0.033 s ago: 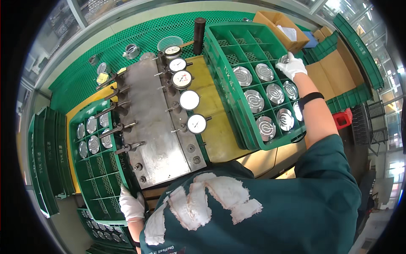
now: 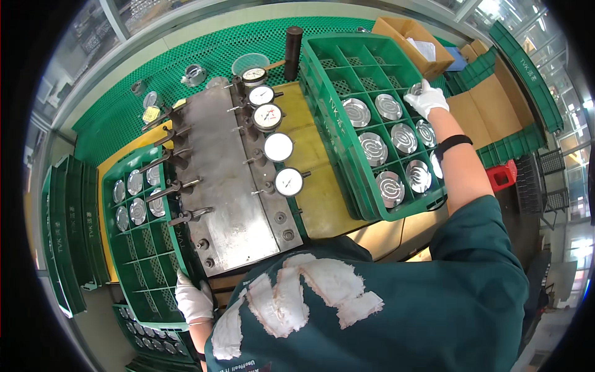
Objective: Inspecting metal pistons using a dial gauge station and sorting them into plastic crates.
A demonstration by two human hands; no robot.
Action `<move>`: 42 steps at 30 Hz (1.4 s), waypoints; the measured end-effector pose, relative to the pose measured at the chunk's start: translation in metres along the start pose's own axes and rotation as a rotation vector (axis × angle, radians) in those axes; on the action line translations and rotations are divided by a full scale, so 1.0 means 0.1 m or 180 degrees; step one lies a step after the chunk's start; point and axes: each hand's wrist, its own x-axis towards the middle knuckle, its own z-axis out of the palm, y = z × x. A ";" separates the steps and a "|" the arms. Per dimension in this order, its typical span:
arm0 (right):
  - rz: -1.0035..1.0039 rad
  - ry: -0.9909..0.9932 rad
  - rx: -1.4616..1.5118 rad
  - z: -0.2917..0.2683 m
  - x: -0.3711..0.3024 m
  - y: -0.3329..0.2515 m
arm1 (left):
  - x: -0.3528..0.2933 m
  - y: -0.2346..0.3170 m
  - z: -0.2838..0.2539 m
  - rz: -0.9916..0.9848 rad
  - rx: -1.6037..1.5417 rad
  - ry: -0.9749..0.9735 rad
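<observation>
My right hand [image 2: 427, 100], in a white glove, reaches into the right green crate [image 2: 385, 211]. Its fingers are closed on a piston [image 2: 416, 89] at the far-right edge of the filled compartments; the glove hides part of it. Several shiny round pistons [image 2: 403, 137] stand crown up in the compartments nearer me. Down at the left, my gloved left hand [image 2: 194, 302] grips the near right edge of another green crate [image 2: 175, 248]. Several pistons [image 2: 137, 211] fill that crate's far compartments. Between the crates lies a steel gauging plate [image 2: 226, 167].
Dial gauges [image 2: 277, 147] line the plate's right side, with metal stops [image 2: 180, 185] along its left. Behind stand a dark cylinder [image 2: 292, 53], a clear dish [image 2: 243, 61] and a cardboard box [image 2: 427, 62]. Stacked green crates [image 2: 71, 229] are at far left; a red container [image 2: 501, 175] is at right.
</observation>
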 end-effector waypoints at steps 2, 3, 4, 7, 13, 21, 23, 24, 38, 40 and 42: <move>-0.0038 0.0022 -0.0141 0.13 0.06 -0.02 | -0.05 -0.03 0.10 0.0041 0.0012 0.0273; -0.0050 0.0033 -0.0148 0.15 0.09 0.01 | -0.05 -0.03 0.14 0.0031 -0.0003 0.0274; -0.0042 -0.0011 -0.0372 0.14 0.02 -0.05 | -0.07 -0.05 0.15 0.0005 -0.0006 0.0423; -0.0167 -0.0240 -0.0222 0.06 0.05 -0.01 | -0.05 -0.19 0.17 -0.0010 -0.0031 0.0477; -0.0794 0.0297 0.0616 -0.05 0.15 0.33 | -0.20 -0.89 -0.13 -0.0093 0.0326 0.0160; -0.0011 -0.0212 0.2430 -0.14 -0.50 0.79 | 0.04 -1.63 -0.78 -0.0278 0.0219 -0.1091; -0.0228 -0.0352 0.2508 0.03 -0.55 0.80 | 0.21 -1.49 -0.98 -0.0093 0.0236 -0.0642; -0.0368 -0.0330 0.2589 0.05 -0.63 0.73 | 0.43 -1.30 -1.08 0.0053 0.0153 -0.0596; -0.0887 -0.0615 0.3567 -0.17 -2.52 -0.57 | 1.91 -0.69 -0.52 0.1403 0.1533 -0.0465; -0.0937 -0.0642 0.3496 -0.15 -2.59 -0.49 | 1.71 -0.54 -0.88 0.1010 0.0692 -0.0791; -0.0965 -0.0577 0.3658 -0.20 -2.72 -0.54 | 1.47 -0.58 -1.08 0.1099 0.0047 -0.0188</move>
